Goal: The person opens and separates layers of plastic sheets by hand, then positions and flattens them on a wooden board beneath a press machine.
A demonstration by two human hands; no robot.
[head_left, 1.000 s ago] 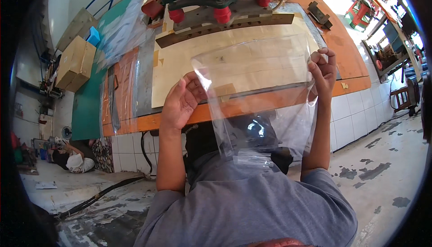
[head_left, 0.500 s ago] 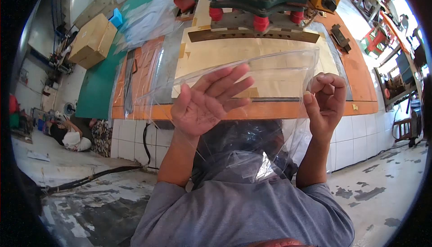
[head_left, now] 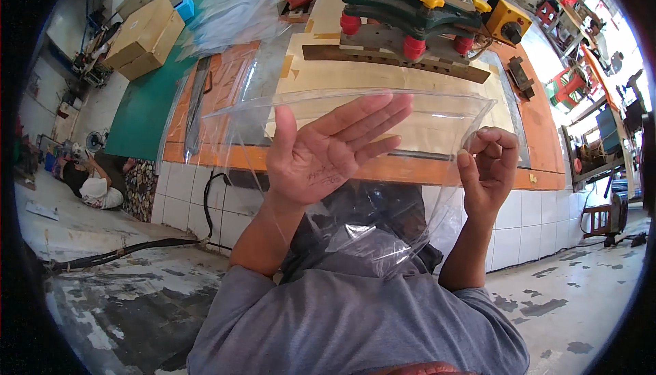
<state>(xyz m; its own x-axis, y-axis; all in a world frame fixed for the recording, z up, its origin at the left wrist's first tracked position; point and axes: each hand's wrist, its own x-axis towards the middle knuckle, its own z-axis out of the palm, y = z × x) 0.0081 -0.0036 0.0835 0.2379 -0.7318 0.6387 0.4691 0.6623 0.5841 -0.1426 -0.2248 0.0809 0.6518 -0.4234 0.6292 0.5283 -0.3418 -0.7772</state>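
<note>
Spreading flat now, the left hand (head_left: 328, 153) has its palm turned up and fingers splayed against the clear plastic bag (head_left: 355, 170), where a second ago it was curled on the bag's edge. That is the change: the grip on that side has given way to an open palm pressed on the film, and it seems to lie inside or behind the sheet, though I cannot tell which layer it touches. The right hand (head_left: 488, 170) stays pinched, thumb and fingertips clenched on the bag's upper right corner, so the bag hangs between the two hands with its top rim arched above them and its crumpled lower part falling toward the grey shirt (head_left: 355, 320) below the wrists.

In my judgement the bag's mouth is being worked apart, one side held, the other pushed out.

Beyond the hands lies the orange-edged surface (head_left: 410, 170), with a pale board on it and a green press with red and yellow knobs (head_left: 410, 19) further off. Out past the left hand sit cardboard boxes (head_left: 143, 36); well to that side a person (head_left: 92, 180) crouches on the floor.
</note>
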